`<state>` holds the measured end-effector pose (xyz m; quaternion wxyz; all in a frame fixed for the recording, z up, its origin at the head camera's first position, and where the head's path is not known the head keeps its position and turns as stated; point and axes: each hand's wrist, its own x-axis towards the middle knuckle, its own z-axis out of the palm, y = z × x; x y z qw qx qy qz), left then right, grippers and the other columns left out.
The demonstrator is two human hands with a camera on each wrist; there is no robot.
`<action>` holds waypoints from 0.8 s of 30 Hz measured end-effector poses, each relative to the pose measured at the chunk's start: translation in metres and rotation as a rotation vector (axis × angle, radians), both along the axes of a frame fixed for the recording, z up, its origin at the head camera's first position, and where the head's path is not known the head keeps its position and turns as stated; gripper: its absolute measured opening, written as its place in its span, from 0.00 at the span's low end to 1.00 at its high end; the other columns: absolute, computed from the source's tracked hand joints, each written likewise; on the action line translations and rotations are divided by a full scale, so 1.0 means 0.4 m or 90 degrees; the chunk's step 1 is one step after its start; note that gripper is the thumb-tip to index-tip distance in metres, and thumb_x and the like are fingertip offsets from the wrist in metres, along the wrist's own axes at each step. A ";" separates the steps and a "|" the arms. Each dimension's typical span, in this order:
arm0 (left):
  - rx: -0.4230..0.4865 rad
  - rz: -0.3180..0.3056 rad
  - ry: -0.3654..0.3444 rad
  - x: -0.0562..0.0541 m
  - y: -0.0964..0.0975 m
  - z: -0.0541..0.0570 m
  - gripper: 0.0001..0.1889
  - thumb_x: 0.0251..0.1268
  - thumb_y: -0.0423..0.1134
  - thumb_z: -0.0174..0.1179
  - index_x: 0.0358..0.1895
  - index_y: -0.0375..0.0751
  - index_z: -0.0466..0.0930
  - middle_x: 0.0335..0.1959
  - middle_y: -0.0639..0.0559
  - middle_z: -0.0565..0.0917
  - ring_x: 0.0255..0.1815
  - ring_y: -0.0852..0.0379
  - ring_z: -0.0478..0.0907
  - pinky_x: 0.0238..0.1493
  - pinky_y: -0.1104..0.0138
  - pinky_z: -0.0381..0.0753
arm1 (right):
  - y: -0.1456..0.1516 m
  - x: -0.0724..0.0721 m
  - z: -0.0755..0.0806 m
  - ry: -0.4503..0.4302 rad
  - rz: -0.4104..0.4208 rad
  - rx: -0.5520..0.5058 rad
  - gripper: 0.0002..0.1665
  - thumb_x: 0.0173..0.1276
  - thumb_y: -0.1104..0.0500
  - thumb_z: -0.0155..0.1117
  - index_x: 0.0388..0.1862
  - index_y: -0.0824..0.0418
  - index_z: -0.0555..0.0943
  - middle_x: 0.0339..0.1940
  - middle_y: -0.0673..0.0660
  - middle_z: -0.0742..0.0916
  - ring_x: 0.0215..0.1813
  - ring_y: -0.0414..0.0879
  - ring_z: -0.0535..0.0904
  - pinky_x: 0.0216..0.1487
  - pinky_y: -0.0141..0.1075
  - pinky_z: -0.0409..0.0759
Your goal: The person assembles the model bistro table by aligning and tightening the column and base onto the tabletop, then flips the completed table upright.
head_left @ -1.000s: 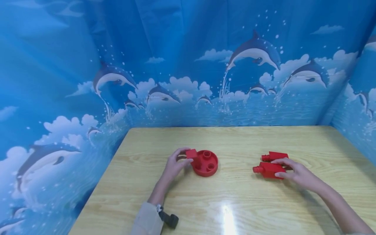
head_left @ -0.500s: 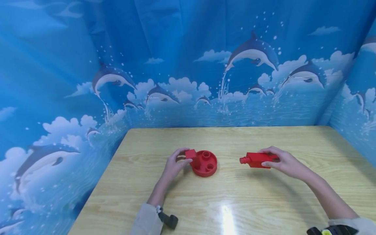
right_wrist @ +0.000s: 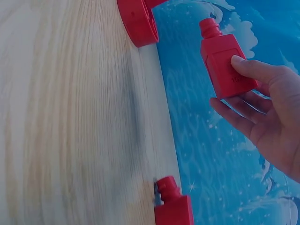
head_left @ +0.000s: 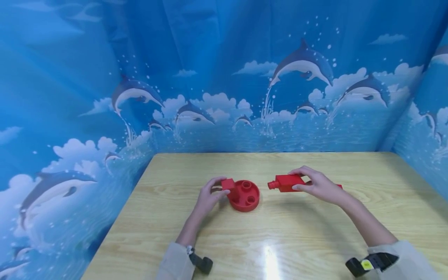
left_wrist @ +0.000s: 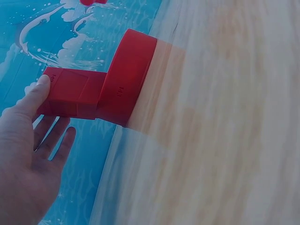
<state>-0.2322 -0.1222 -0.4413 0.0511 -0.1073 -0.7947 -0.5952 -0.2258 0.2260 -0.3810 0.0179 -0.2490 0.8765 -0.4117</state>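
My left hand pinches the top of a red square block that stands upright in a round red base. The base lies on the table, with two round sockets showing beside the block. Between the thumb and fingers of my right hand is a red bottle-shaped block, raised over the table. Its threaded neck points left, toward the base, with a gap between them. In the left wrist view the thumb presses one face of the square block.
Another red bottle-shaped block lies on the table to the right, mostly hidden behind my right hand in the head view. The wooden table ends at a blue dolphin-print curtain. Black straps with small cameras sit at the wrists.
My right hand has gripped one of the two bottle-shaped blocks, lifted it and carried it left toward the base; the other stays behind. The left hand keeps its hold in place.
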 end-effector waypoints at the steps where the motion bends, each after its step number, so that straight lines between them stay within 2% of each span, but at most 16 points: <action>1: -0.001 0.002 -0.002 0.000 0.000 0.000 0.27 0.51 0.38 0.67 0.57 0.40 0.73 0.49 0.53 0.77 0.50 0.55 0.73 0.51 0.65 0.74 | -0.009 -0.004 0.000 0.004 0.005 0.002 0.29 0.57 0.60 0.68 0.56 0.67 0.71 0.47 0.59 0.76 0.50 0.56 0.71 0.37 0.34 0.81; 4: -0.004 0.007 -0.009 0.002 0.000 -0.003 0.26 0.51 0.39 0.68 0.57 0.43 0.73 0.48 0.55 0.77 0.50 0.56 0.73 0.50 0.66 0.74 | -0.036 -0.014 -0.001 0.018 0.021 0.009 0.28 0.57 0.61 0.68 0.56 0.67 0.72 0.47 0.59 0.77 0.50 0.55 0.71 0.38 0.34 0.81; 11: 0.027 -0.015 0.004 0.004 -0.004 -0.005 0.25 0.51 0.38 0.68 0.56 0.44 0.74 0.48 0.50 0.78 0.49 0.53 0.73 0.50 0.64 0.75 | -0.094 -0.032 -0.010 0.036 0.060 0.030 0.26 0.58 0.62 0.67 0.55 0.65 0.73 0.47 0.57 0.77 0.49 0.52 0.72 0.40 0.35 0.80; 18: 0.023 -0.019 0.011 0.004 -0.003 0.000 0.26 0.52 0.40 0.67 0.56 0.42 0.74 0.48 0.51 0.78 0.50 0.53 0.73 0.51 0.64 0.74 | -0.141 -0.028 -0.009 0.068 0.090 0.101 0.24 0.57 0.65 0.68 0.53 0.63 0.74 0.46 0.54 0.76 0.46 0.48 0.73 0.38 0.33 0.79; 24: 0.023 -0.017 0.018 0.003 -0.002 0.000 0.25 0.52 0.39 0.68 0.55 0.44 0.74 0.48 0.51 0.78 0.49 0.54 0.73 0.51 0.64 0.75 | -0.168 -0.022 -0.005 0.161 0.120 0.183 0.24 0.53 0.65 0.71 0.50 0.62 0.77 0.44 0.53 0.77 0.44 0.45 0.73 0.37 0.31 0.78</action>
